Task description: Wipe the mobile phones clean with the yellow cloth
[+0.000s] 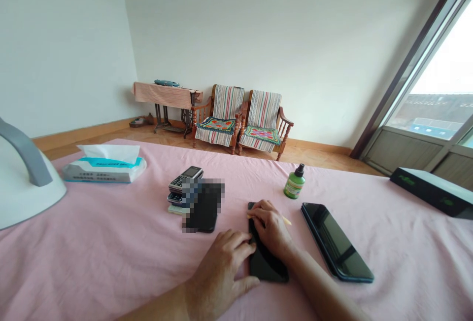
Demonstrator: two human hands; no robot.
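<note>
A black phone [268,265] lies flat on the pink cloth in front of me. My left hand [226,267] rests against its left edge, fingers apart, with the thumb near the lower end. Over the upper part of the phone, my right hand [269,225] is closed on a thin yellowish item [287,221], whose end sticks out to the right; most of it is hidden by the fingers. A larger dark phone or tablet [338,242] lies to the right. Left of my hands, a stack of keypad phones [179,181] stands beside another black phone [207,210], partly blurred.
A green spray bottle [294,183] stands beyond my right hand. A tissue pack [105,169] and a white appliance with a grey handle [29,183] are at the left. A black and white box [432,190] is at the right. Two chairs stand beyond the pink cloth [121,271].
</note>
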